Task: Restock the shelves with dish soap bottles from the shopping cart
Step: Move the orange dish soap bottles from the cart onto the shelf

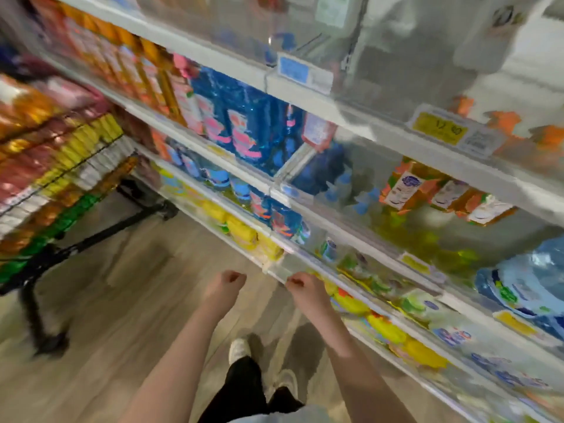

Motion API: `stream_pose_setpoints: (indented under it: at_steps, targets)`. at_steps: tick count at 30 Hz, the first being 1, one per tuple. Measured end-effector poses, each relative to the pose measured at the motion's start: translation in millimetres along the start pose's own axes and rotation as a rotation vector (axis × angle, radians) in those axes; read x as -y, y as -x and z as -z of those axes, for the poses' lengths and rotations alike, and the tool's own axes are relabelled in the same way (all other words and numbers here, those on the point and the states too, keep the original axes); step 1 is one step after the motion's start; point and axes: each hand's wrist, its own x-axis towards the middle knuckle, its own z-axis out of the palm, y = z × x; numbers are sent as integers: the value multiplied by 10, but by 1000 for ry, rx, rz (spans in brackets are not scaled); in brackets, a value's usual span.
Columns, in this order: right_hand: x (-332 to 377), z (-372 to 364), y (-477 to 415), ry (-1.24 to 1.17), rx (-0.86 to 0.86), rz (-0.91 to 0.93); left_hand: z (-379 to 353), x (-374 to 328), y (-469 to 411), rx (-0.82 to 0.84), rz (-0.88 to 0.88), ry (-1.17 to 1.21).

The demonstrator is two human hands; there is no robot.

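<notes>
The picture is motion-blurred. My left hand (227, 283) and my right hand (300, 283) hang in front of me with fingers curled, holding nothing. The right hand is just in front of the edge of a low shelf (276, 268). The shopping cart (70, 166) stands at the left, packed with several bottles in orange, yellow, white and green. The shelves hold yellow bottles (241, 232) low down, blue bottles (244, 129) in the middle and orange bottles (122, 56) higher up to the left.
White shelves run diagonally from upper left to lower right. A yellow price tag (438, 128) sits on an upper shelf edge. Orange cartons (427, 187) and a large blue pack (525, 285) are at the right. Wooden floor (122, 300) lies below, with my shoes (241, 349) on it.
</notes>
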Motion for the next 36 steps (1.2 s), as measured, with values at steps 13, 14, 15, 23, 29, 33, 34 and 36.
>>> stream_pose_setpoints:
  at_steps: [13,14,15,23,29,33,34,36]
  targets:
    - [1482,-1479,-673,572,524,235,1269,1773,-173,-239,496,368]
    - [1689,-1626,-736,603,551,266,1437,1838,-267,-261,499,378]
    - [1911,-1774,-796,630,571,296,1624,1888,-357,-293,500,389]
    - [3521,-2768,-1094,451,573,459,3463,1773,-867,-770,373,433]
    - [4563,-3181,-1351,332,556,624,4524,1430,-1301,-932,186,350]
    - [5200,-3440,-1756,269,511,706,5077,1300,-1812,-962,135,357]
    - [5374,-3513,-1886,249,493,726,5215,1264,-1947,-956,135,367]
    - [5750,-3674,-2183,207,444,795,5502,1224,-2259,-946,155,372]
